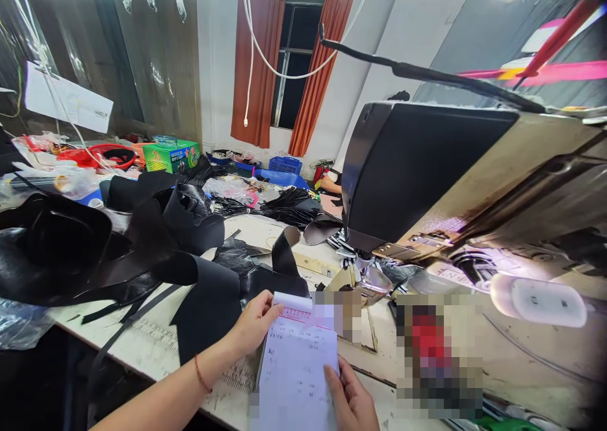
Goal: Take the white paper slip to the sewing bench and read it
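Note:
A white paper slip pad (pixel 296 361) with pink print and handwriting lies on the worktable (pixel 152 349) in front of me. My left hand (pixel 256 323) grips its upper left edge, thumb on top. My right hand (pixel 349 399) holds its lower right corner. Black leather pieces (pixel 208 298) lie just left of the pad. A sewing machine (pixel 427 178) stands directly behind the pad, its presser foot (pixel 363 270) close to the pad's top right.
Piles of black leather (pixel 71 248) cover the table's left side. A green box (pixel 171 156), red items and a blue basket (pixel 284 164) sit farther back. A machine lamp (pixel 545 301) glows at the right. Red curtains (pixel 258 64) frame a window beyond.

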Available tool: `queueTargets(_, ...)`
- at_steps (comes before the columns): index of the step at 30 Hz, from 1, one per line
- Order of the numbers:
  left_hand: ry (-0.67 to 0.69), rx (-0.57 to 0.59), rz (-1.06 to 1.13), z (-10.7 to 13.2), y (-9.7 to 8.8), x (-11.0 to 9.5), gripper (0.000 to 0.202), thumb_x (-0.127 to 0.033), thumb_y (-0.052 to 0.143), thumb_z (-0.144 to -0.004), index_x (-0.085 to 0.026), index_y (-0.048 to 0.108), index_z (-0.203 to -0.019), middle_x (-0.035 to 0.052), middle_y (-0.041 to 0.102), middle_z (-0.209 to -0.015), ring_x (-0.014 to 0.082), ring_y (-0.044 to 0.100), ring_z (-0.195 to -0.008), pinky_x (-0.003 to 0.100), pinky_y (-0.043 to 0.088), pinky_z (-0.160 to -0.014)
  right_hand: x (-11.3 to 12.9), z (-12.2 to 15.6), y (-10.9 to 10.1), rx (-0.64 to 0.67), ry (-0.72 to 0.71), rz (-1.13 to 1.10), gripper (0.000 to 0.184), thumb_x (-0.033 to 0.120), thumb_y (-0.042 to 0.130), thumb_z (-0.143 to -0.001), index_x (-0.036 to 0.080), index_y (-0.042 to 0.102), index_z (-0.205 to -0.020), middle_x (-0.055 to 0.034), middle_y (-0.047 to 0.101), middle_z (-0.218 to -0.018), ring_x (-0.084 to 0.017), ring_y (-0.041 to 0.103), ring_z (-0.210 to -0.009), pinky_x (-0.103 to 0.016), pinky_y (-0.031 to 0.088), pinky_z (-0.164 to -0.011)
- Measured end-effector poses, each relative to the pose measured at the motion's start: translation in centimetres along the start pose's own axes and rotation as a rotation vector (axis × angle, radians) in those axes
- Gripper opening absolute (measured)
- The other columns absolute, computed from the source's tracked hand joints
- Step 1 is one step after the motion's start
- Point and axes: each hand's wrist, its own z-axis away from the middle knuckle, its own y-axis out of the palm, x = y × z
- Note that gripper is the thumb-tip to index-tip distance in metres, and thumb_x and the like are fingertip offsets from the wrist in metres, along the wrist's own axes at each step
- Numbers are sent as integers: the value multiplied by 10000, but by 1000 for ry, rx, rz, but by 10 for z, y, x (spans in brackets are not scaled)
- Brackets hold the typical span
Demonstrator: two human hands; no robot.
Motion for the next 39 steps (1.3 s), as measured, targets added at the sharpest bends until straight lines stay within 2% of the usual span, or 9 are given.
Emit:
queueTargets(5,-3,-1,-16,-1,0,0,557,-700,607,-773,-160,481,-832,-3,520,-734,133,450,-634,245,339,-562,-6,-2,-5,-10,32,8,795,693,579,-773,140,497,-1338,-143,645,-1290,-291,604,-1180,-300,504,-972)
queueTargets(8,-8,-2,-24,0,-1,-2,543,-687,598,-778,-159,482,-836,1,523,-745,138,454,-647,250,347,-573,-9,-4,-9,55,56,14,801,677,586,-782,138,474,-1363,-149,629,-1313,-293,608,-1175,-311,502,-990)
queueTargets(12,-9,3,-34,1,0,-4,521,-664,587,-791,-156,490,-852,14,539,-782,153,478,-683,260,360,-597,-11,-6,-13,68,48,22,785,668,586,-788,145,482,-1364,-143,613,-1338,-300,581,-1215,-317,493,-1015)
queueTargets(18,-3,6,-52,0,-1,0,490,-635,577,-813,-154,494,-855,12,538,-778,152,471,-676,263,355,-596,-10,-4,-9,17,33,39,811,697,570,-776,141,480,-1360,-138,629,-1314,-300,599,-1172,-318,512,-958)
queueTargets(24,18,5,-69,-2,-3,7,465,-618,569,-833,-157,513,-868,34,561,-822,175,499,-733,266,374,-619,-14,-8,-14,105,36,137,853,709,488,-819,94,389,-1401,-176,561,-1382,-280,561,-1203,-302,477,-973)
queueTargets(33,21,10,-80,-1,-3,5,480,-639,562,-835,-162,518,-874,34,572,-818,173,507,-720,265,383,-614,-10,-7,-12,120,60,134,849,711,462,-830,100,341,-1406,-181,519,-1417,-294,538,-1235,-312,479,-1005)
queueTargets(36,12,4,-90,0,-3,3,460,-621,560,-842,-165,512,-866,31,573,-804,175,510,-714,268,377,-612,-11,-7,-12,124,63,86,808,693,501,-823,116,382,-1376,-168,526,-1419,-285,524,-1274,-300,458,-1052)
queueTargets(39,9,0,-99,1,-2,2,441,-603,556,-846,-164,509,-859,25,565,-794,170,498,-703,268,366,-608,-13,-7,-13,84,48,57,731,680,550,-804,137,485,-1290,-149,574,-1377,-285,527,-1285,-281,460,-1052)
